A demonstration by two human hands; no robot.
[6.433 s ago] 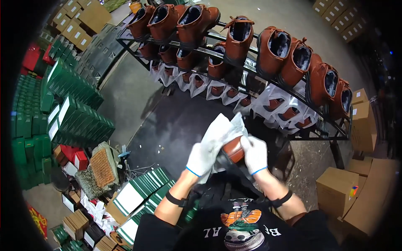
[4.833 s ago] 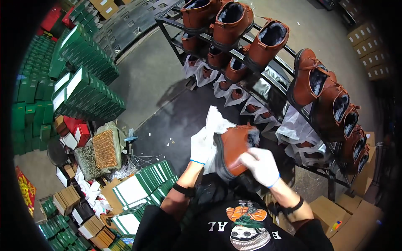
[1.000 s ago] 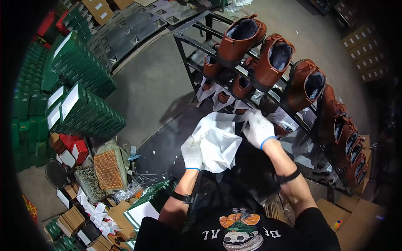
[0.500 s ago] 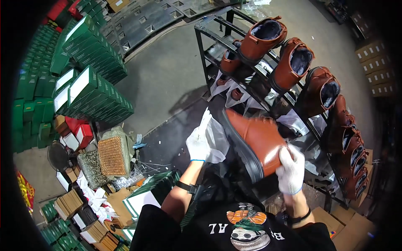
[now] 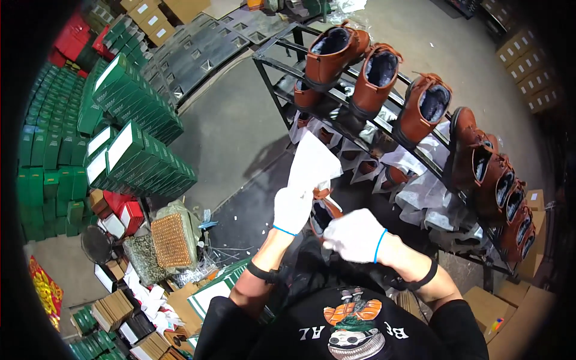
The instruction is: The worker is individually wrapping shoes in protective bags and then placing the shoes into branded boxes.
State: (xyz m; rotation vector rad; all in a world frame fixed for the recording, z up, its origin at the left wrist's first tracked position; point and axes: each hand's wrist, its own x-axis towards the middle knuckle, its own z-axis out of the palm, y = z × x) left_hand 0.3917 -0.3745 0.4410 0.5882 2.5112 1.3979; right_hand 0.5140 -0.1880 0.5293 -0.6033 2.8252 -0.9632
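Half a second ago the brown boot was lifted up with its dark sole showing and the right hand was down under its toe; now the boot (image 5: 322, 211) sits low between both hands, and only its open top and strap show. White paper (image 5: 312, 162) now sticks up above the left hand (image 5: 293, 210), like a little sail. That hand wears a white glove, and its fingers are curled shut around the bottom of the paper, right at the mouth of the boot, most likely so the paper goes inside and keeps the boot in shape. The right hand (image 5: 355, 235), also in a white glove, is closed over the near side of the boot to hold it steady; I cannot see its fingertips, so I cannot tell how tight the grip is. Both hands are close to the person's chest, where it is easy to look down into the boot. Just past the hands stands a black metal rack (image 5: 273, 66) with more brown boots (image 5: 384, 75) leaning on its bars, open tops up, and white paper bundles (image 5: 420, 192) on the lower shelf. Green boxes (image 5: 129, 138) are stacked on the floor to the left, near a small brown basket (image 5: 171, 240).
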